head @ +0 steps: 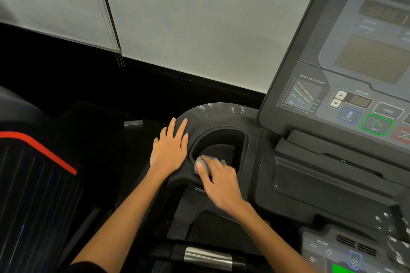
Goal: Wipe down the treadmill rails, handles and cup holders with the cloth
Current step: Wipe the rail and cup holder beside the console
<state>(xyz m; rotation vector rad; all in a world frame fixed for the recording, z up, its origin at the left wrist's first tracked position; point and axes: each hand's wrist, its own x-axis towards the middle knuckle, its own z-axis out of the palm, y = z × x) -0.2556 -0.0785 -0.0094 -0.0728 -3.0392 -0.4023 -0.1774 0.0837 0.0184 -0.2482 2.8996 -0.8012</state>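
Your left hand (169, 143): flat, fingers spread, holding nothing, braced on console surround just left of cup holder (218, 139). Your right hand (218, 178): fingers pressing grey cloth (200, 165) on holder's near-left rim. Unwiped well lies ahead-right of cloth; right hand nearer. Count: one cloth, one cup holder visible.

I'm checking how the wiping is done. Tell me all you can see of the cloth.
The cloth is small, grey and soft-looking, bunched into a wad. It sits at the near rim of the black cup holder, left of the console. The right hand presses on it, fingers covering most of it, so its full size and shape are hidden. The left hand lies flat beside the holder, not touching it.
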